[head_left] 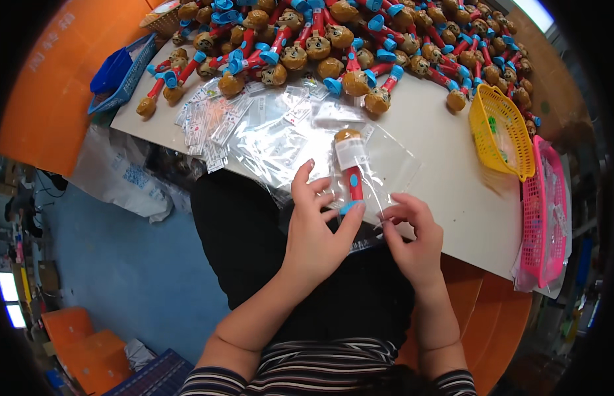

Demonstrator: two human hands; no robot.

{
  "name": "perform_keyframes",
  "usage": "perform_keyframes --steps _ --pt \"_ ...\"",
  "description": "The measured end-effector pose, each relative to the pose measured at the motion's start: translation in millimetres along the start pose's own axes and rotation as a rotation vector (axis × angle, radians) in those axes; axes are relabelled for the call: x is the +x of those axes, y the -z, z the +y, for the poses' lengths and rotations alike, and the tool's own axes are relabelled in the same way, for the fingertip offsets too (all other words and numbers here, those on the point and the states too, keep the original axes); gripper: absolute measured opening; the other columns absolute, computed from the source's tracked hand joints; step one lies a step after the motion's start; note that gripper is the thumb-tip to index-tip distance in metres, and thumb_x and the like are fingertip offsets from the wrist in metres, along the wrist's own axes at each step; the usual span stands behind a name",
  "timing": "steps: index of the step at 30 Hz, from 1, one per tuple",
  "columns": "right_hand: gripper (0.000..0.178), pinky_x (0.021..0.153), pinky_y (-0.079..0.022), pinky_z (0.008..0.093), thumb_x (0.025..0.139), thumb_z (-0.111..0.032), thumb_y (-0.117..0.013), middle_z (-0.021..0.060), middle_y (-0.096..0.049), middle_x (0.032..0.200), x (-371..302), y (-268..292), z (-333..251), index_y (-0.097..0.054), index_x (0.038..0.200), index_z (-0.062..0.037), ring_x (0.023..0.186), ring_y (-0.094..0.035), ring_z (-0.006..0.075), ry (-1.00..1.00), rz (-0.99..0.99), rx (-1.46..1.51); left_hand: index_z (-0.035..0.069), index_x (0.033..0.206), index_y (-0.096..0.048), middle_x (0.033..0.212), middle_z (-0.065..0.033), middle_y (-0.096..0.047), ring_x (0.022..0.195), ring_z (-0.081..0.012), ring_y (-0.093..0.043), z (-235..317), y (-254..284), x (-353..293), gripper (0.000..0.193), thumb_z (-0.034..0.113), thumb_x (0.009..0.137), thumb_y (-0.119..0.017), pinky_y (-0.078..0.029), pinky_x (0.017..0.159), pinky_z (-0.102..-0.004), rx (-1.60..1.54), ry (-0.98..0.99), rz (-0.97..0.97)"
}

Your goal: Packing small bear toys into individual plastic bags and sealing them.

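In front of me a clear plastic bag [394, 165] lies at the table's near edge. Inside it is a toy [355, 183] with a brown round head, a red handle and a blue base, and a white printed slip [350, 153] covers part of the head. My left hand [320, 228] is spread beside the toy, its thumb by the blue base and its fingers over the bag's left side. With thumb and fingertips together, my right hand [416, 237] pinches the bag's lower right edge.
A large heap of similar toys [318, 46] covers the table's far side. Printed slips [204, 125] and flat clear bags [274, 142] lie left of centre. Yellow [478, 125] and pink baskets [532, 224] stand right, a blue basket [127, 86] far left. An orange chair [89, 346] is on the floor.
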State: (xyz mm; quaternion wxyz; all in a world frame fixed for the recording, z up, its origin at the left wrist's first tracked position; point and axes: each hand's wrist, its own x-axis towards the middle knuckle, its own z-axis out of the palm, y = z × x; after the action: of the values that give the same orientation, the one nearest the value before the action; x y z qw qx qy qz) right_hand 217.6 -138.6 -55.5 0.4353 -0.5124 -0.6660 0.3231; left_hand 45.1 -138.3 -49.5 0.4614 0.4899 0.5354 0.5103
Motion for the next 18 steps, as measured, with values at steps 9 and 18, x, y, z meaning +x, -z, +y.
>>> perform_keyframes --steps 9,18 --pt "0.055 0.092 -0.05 0.0328 0.078 0.009 -0.067 0.0108 -0.055 0.113 -2.8 0.8 -3.6 -0.043 0.127 -0.0024 0.106 -0.057 0.0183 -0.02 -0.113 0.315 0.0 0.143 -0.004 0.109 -0.0229 -0.057 0.096 -0.0197 -0.064 -13.3 -4.6 22.2 0.081 0.002 0.088 -0.064 -0.052 0.083 -0.0287 -0.496 0.255 -0.07" --pt "0.064 0.089 -0.052 0.0297 0.085 0.002 -0.065 0.018 -0.056 0.119 -20.9 9.0 -13.6 -0.03 0.138 -0.0019 0.109 -0.06 0.0218 -0.443 0.039 0.749 0.002 0.144 -0.014 0.112 -0.0198 -0.055 0.098 -0.0176 -0.062 -16.8 -24.1 8.9 0.072 -0.002 0.089 -0.061 -0.052 0.084 -0.0266 -0.503 0.151 -0.035"
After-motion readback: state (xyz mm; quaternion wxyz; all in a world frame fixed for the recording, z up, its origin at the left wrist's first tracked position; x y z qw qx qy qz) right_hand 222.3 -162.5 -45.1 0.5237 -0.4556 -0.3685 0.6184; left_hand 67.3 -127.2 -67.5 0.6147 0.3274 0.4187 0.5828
